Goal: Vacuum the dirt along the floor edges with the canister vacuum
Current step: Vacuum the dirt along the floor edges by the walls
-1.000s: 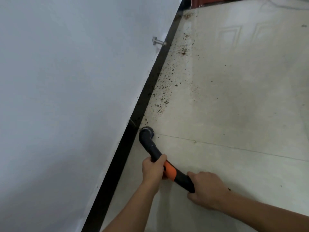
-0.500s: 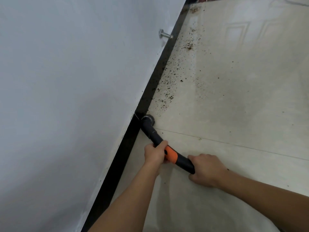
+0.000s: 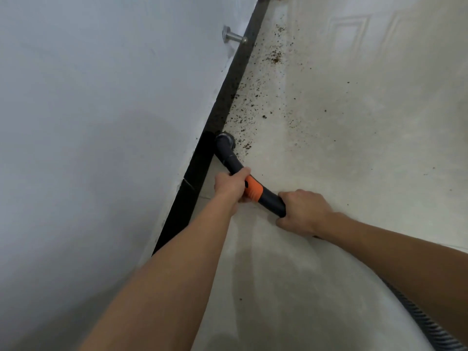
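Since the left hand [image 3: 229, 184] and right hand [image 3: 301, 211] clench their fingers round the stiff wand [image 3: 253, 189], it likely steers lightly. The ribbed hose [image 3: 430, 328] looks floppy.

Glossy tile floor [image 3: 354, 198], matt plastic wand [image 3: 229, 158], metal doorstop [image 3: 235, 37]

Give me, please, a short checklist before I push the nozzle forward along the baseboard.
1. Left hand grips the vacuum wand: ok.
2. Right hand grips its rear end: ok.
3. Nozzle against the black baseboard: ok.
4. Edge ahead clean: not ok, dirt lies there.
5. Door stopper clear of the path: cannot tell.
6. Hose free behind: cannot tell, mostly hidden.
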Available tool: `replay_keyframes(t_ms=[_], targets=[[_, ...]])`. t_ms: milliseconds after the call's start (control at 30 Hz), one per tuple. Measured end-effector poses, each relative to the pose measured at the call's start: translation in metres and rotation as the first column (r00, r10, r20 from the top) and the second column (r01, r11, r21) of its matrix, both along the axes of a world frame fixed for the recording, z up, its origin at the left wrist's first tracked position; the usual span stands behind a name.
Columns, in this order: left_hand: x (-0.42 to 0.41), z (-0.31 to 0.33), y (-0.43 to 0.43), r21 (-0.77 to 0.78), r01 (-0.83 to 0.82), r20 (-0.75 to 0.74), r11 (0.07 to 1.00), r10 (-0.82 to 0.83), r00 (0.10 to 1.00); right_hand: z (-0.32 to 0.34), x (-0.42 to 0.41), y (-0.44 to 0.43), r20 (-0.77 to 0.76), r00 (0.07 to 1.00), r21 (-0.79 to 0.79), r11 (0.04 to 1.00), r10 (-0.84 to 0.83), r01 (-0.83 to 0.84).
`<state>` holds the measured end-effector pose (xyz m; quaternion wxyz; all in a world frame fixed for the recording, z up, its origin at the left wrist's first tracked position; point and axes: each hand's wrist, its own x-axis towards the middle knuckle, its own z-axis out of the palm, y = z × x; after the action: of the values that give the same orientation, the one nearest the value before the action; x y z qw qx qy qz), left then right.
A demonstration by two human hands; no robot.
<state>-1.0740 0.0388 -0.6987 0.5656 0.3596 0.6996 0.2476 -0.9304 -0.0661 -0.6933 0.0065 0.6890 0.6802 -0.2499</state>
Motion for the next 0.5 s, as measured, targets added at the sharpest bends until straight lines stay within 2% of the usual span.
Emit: replay_keyframes(t_ms=[267, 500], targets=[[0.032, 0.015, 0.055, 0.047, 0.046, -0.059, 0.998, -0.043, 0.997, 0.002, 0.017, 0.053, -0.006, 0.997, 0.045, 0.996, -0.071, 0.071], [0.004, 0.031, 0.008, -0.01, 0.068, -0.053, 0.998, -0.068, 0.996, 0.001, -0.008, 0.009, -0.027, 0.999, 0.027, 0.999, -0.034, 0.035]])
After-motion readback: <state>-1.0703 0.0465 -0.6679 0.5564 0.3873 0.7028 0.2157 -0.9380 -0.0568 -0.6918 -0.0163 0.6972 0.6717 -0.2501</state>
